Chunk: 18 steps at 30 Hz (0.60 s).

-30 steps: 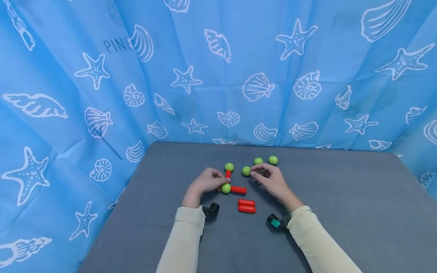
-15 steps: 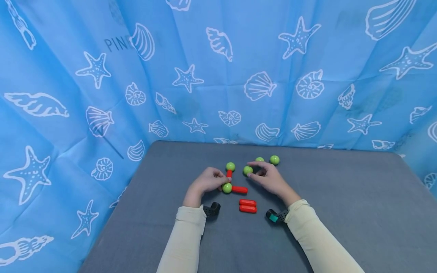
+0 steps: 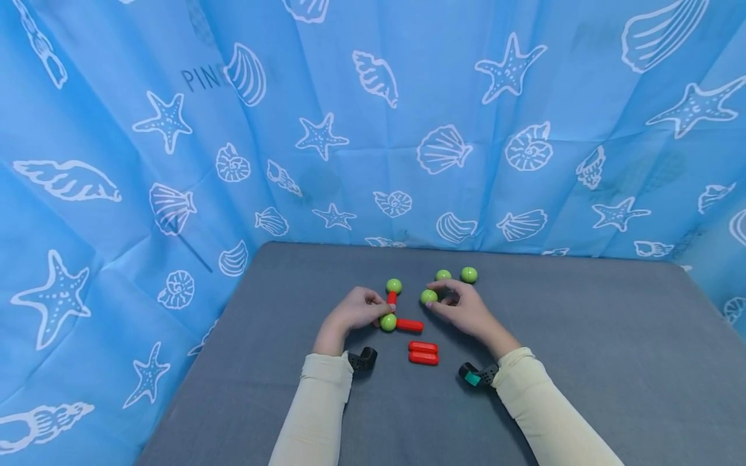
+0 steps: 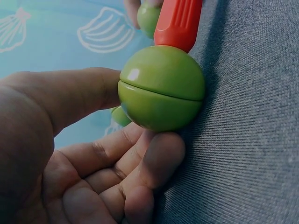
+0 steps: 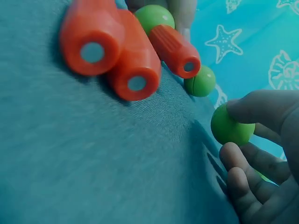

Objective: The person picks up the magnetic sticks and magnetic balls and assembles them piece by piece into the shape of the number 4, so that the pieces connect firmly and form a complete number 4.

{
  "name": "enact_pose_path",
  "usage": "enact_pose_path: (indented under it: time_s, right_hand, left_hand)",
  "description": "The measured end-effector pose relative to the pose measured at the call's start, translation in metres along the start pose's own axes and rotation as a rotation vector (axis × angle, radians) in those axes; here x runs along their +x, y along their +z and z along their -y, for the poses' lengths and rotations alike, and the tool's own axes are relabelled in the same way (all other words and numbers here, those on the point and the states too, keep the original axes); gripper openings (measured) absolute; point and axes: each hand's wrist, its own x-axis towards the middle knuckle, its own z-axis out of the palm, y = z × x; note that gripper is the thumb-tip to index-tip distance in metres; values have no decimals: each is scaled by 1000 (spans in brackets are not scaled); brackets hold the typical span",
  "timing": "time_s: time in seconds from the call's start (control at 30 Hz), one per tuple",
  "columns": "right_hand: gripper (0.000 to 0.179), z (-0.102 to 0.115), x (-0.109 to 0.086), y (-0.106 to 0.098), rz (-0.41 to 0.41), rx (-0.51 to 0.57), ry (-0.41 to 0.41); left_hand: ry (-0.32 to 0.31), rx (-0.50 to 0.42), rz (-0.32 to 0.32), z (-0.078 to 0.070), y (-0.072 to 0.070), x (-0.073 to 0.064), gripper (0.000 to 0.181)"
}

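My left hand (image 3: 353,309) pinches the grooved green ball (image 4: 161,91) at the corner of a small joined piece. From that ball a red rod (image 3: 410,325) points right, its free end showing a grey disc in the right wrist view. A second red rod (image 3: 392,298) runs away from me to another green ball (image 3: 394,285). Just right of the piece, my right hand (image 3: 465,310) holds a separate green ball (image 5: 228,127) between thumb and fingers. Part of the second rod is hidden by my left fingers.
Two loose red rods (image 3: 423,353) lie side by side on the grey cloth-covered table (image 3: 583,336), nearer to me. Beyond my right hand sit two more green balls, one partly covered (image 3: 443,275) and one in full view (image 3: 469,275). A blue patterned curtain (image 3: 361,142) hangs behind.
My right hand has closed its fingers on the near green ball and shifted it slightly to the right and toward me. The left hand and joined piece stay put.
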Motion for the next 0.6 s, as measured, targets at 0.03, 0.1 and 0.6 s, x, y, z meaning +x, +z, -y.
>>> enact_pose_path:
  time_s: [0.03, 0.1, 0.6]
  right_hand:
    - [40, 0, -4, -1, 2, 9, 8]
    - [40, 1, -11, -3, 11, 26, 16]
    - [37, 1, -56, 2, 54, 66, -40]
  left_hand:
    - [1, -1, 2, 0, 0, 0, 26]
    - [10, -2, 4, 1, 1, 0, 27]
    - [40, 0, 12, 0, 0, 0, 27]
